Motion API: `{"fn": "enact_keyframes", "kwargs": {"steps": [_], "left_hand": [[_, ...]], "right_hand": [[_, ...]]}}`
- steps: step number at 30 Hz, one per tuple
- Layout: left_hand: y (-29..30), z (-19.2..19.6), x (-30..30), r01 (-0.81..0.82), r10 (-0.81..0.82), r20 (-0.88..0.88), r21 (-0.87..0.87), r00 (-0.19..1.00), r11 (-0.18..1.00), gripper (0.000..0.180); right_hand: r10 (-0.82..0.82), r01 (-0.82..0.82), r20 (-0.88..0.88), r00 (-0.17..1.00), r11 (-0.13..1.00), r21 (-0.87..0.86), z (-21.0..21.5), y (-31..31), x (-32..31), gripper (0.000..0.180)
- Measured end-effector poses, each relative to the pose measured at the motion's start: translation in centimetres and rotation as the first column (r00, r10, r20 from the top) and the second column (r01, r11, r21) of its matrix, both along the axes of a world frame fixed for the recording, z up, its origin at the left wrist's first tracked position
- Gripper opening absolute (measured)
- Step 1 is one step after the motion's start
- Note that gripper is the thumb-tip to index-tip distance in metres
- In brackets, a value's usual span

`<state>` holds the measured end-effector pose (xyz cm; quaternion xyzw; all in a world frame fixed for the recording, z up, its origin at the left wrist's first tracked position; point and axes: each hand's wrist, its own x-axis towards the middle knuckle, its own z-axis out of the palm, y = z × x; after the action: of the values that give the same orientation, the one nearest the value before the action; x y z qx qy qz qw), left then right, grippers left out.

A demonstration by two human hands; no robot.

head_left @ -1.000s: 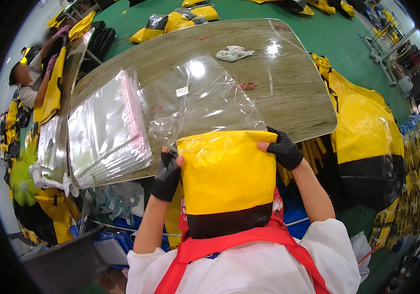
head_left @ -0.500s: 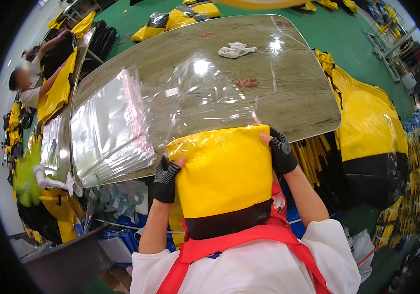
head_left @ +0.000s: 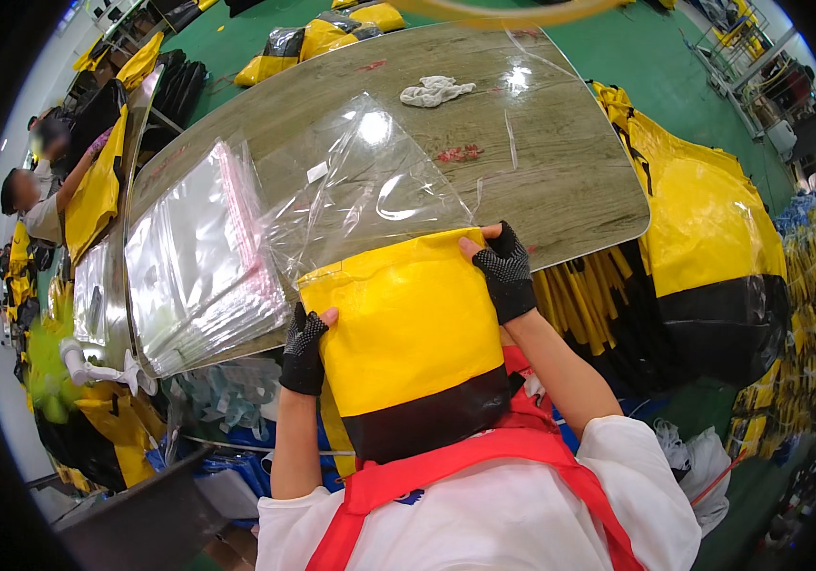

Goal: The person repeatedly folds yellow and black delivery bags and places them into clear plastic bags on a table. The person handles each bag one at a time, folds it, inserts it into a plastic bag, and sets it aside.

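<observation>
I hold a folded yellow bag with a black lower band [head_left: 403, 338] in front of my chest, at the near edge of the wooden table [head_left: 560, 162]. My left hand [head_left: 305, 350], in a black fingerless glove, grips its left edge. My right hand [head_left: 503, 271], gloved the same way, grips its top right corner. The bag's top edge sits at the mouth of a clear plastic sleeve [head_left: 370, 186] that lies on the table just beyond it.
A stack of clear plastic sleeves with a pink strip [head_left: 194, 262] lies left of the bag. A white rag [head_left: 436, 90] lies far on the table. Yellow-and-black bags [head_left: 703, 247] pile up at right. Other people [head_left: 41, 195] work at far left.
The bag has shifted slightly toward the clear sleeve's mouth, and my hands have moved with it; my left hand now sits lower on the bag's left edge.
</observation>
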<state>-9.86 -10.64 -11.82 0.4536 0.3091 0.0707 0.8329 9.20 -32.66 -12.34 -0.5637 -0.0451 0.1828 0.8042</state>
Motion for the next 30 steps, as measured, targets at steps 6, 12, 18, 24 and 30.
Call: {"fn": "enact_keyframes", "kwargs": {"steps": [6,12,18,24,30], "left_hand": [[-1.0,-0.9,-1.4,-0.056,0.075,-0.106,0.167,0.992,0.984,0.041],[-1.7,1.6,-3.5,0.101,-0.103,0.009,0.114,0.995,0.988,0.057],[-4.1,0.3,-3.5,0.059,0.052,-0.214,0.483,0.975,0.873,0.038],[0.3,3.4,-0.4,0.136,-0.102,-0.187,0.181,0.977,0.974,0.042],[-0.1,-0.1,0.2,0.161,-0.008,-0.216,0.705,0.976,0.69,0.041]], "right_hand": [[0.051,0.104,0.358,0.932,0.91,-0.401,-1.2,-2.8,-1.6,0.029],[0.342,0.124,0.447,0.827,0.663,-0.738,1.4,-6.2,-4.7,0.026],[0.394,0.052,0.433,0.811,0.688,-0.724,-1.4,-9.1,-7.3,0.02],[0.218,0.065,0.418,0.882,0.821,-0.567,-1.6,-9.1,-2.5,0.036],[0.285,-0.212,0.145,0.947,0.898,-0.385,-0.4,-5.5,-2.2,0.034]]}}
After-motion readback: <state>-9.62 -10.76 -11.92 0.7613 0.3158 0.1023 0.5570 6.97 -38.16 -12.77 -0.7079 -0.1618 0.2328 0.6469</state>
